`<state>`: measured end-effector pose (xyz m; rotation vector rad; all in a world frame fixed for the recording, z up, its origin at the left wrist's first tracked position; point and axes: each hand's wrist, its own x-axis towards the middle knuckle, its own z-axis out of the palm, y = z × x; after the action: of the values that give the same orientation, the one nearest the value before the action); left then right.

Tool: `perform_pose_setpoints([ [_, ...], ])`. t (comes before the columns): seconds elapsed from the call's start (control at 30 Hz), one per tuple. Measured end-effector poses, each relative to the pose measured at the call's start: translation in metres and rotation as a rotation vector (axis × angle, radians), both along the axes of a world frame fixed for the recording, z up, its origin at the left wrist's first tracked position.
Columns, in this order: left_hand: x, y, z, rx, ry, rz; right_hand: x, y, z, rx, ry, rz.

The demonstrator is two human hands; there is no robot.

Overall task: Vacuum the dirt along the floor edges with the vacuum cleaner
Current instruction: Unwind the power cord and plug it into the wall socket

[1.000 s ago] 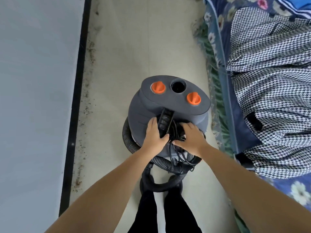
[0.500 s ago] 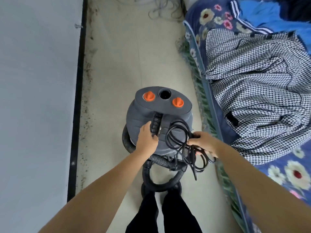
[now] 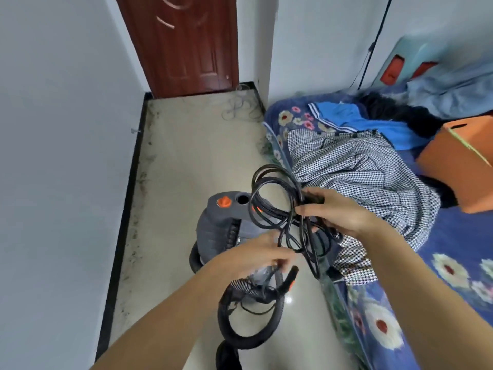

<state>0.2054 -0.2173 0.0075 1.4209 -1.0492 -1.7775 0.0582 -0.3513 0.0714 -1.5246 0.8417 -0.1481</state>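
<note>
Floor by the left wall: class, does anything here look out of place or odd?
Yes. Dark dirt speckles the floor edge along the black skirting, not yet vacuumed, and a loose cable lies tangled near the door.

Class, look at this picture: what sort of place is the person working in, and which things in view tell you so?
Most likely a bedroom in a home. A bed with a flowered blue cover lies at the right with clothes heaped on it, a brown wooden door stands at the far end, and a vacuum cleaner sits on the tiled floor.

left hand (image 3: 256, 259): fingers curled, blurred | right hand (image 3: 337, 210): fingers pinching | both forearms extended forward
</note>
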Motion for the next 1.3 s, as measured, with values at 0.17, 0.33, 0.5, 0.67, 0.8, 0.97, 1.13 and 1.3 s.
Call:
perform_pose_setpoints([
  [0.17,-0.045,0.032,0.023,-0.091,-0.200,0.287,-0.038,0.012,0.029,0.057,-0.076,0.132],
  [0.33,-0.118,0.086,0.020,-0.103,-0.177,0.333,-0.099,0.042,0.036,0.111,-0.102,0.270],
  [0.5,-0.170,0.134,0.036,-0.067,-0.044,0.202,-0.142,0.071,0.043,0.155,-0.177,0.350],
  [0.67,-0.178,0.210,0.035,0.096,0.090,0.194,-0.153,0.101,0.067,0.312,-0.471,0.233],
  [0.8,-0.182,0.279,0.005,0.264,-0.007,0.820,-0.158,0.135,0.093,0.318,-0.496,0.440],
  [0.97,-0.193,0.369,-0.049,0.560,-0.396,0.524,-0.161,0.180,0.119,0.541,-0.698,0.488],
  [1.13,-0.212,0.417,-0.045,0.433,-0.444,0.556,-0.156,0.238,0.135,0.433,-0.668,0.569],
  [1.3,-0.239,0.399,0.029,-0.002,-0.310,0.464,-0.151,0.308,0.122,0.270,-0.481,0.750],
])
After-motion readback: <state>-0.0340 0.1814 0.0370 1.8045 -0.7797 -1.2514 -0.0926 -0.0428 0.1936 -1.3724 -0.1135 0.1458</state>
